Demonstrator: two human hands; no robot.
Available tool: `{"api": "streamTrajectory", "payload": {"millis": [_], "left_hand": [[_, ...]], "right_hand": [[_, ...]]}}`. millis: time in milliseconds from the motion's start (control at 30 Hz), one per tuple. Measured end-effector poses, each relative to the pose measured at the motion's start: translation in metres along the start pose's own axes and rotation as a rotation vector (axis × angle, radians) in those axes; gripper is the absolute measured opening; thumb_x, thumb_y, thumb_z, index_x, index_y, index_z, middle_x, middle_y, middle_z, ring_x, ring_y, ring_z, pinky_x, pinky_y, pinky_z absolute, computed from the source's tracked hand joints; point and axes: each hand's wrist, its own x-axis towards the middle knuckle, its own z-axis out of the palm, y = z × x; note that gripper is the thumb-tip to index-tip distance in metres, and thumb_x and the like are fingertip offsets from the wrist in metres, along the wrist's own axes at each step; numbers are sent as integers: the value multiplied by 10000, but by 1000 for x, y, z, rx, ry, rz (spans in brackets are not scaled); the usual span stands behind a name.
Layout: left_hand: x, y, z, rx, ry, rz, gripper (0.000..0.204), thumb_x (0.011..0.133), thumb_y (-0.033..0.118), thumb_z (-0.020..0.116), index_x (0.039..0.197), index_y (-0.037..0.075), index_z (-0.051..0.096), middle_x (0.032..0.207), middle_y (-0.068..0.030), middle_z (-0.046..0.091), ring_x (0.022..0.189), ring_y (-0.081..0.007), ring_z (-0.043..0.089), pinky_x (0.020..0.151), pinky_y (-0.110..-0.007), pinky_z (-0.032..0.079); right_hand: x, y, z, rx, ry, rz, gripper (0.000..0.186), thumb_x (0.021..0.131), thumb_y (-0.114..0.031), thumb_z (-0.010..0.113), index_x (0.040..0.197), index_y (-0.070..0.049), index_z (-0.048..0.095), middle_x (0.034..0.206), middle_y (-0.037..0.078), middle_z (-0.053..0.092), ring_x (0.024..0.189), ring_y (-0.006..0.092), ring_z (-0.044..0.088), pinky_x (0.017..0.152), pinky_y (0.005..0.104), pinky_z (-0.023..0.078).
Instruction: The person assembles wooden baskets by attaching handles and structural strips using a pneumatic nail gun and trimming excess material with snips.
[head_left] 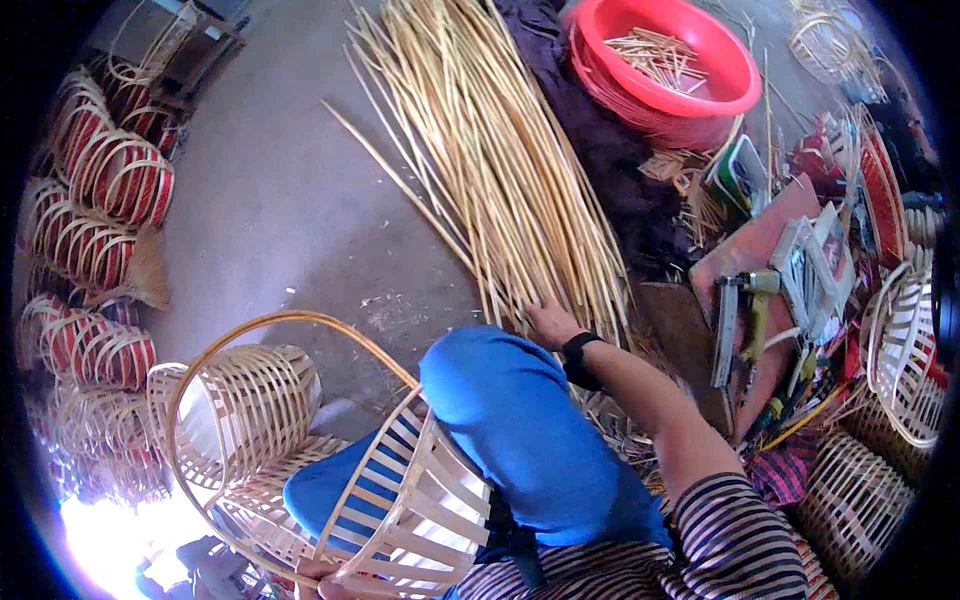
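Note:
A woven basket (435,500) of pale flat strips, with a tall hooped handle (270,322), rests tilted against my blue-clothed legs. At the bottom edge my left hand (322,578) grips the basket's rim near the foot of the handle; part of that hand is cut off. My right arm stretches forward over my knee. Beyond the knee, my right hand (553,325) is closed on cane strips at the near end of a long bundle of cane strips (490,140) lying on the floor. Its fingertips are partly hidden among the strips.
Stacked red-and-cream baskets (120,180) line the left side, with a pale basket (255,400) beside my legs. A red basin (690,90) holding short sticks stands at the far right. Nearer are a staple gun (757,310), boards and tools; more baskets (855,500) sit at lower right.

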Motion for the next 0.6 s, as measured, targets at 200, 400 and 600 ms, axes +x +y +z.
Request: {"api": "streamTrajectory", "payload": {"millis": [200, 400, 600], "left_hand": [[18, 16, 28, -75, 60, -123, 211, 720, 170, 462, 737, -29, 529, 676, -85, 505, 614, -173, 466, 566, -287, 382], [77, 0, 82, -291, 92, 144, 768, 624, 49, 445, 1271, 14, 34, 815, -59, 419, 654, -93, 375, 552, -184, 331], [93, -3, 100, 60, -65, 623, 657, 480, 103, 618, 1106, 43, 428, 826, -123, 453, 699, -229, 440, 647, -319, 372]], "right_hand": [[-7, 5, 16, 8, 58, 39, 202, 739, -140, 415, 831, 22, 494, 864, 227, 502, 798, 348, 512, 690, 416, 424], [-69, 30, -4, 298, 364, 44, 162, 742, -86, 409, 892, -37, 446, 820, 190, 480, 747, 366, 487, 630, 398, 401], [-86, 51, -29, 321, 607, -45, 127, 743, -45, 418, 868, -28, 406, 703, 200, 498, 687, 364, 505, 586, 379, 396]]}}
